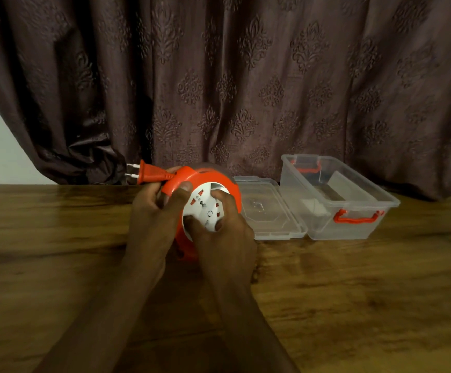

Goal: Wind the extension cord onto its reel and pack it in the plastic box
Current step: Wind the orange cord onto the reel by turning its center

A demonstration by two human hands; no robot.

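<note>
I hold an orange extension reel (pixel 227 184) upright above the wooden table, its white socket face (pixel 204 208) turned toward me. My left hand (pixel 154 211) grips the reel's left rim, thumb on the orange edge. My right hand (pixel 219 232) has its fingers pressed on the white face. The orange two-pin plug (pixel 149 173) sticks out to the left from the reel's top, past my left hand; no loose cord shows. The clear plastic box (pixel 353 195) with orange handles stands open to the right of the reel.
The box's clear lid (pixel 270 211) lies flat on the table between the reel and the box. A brown patterned curtain (pixel 246 76) hangs right behind the table's far edge. The wooden table (pixel 57 238) spreads left and toward me.
</note>
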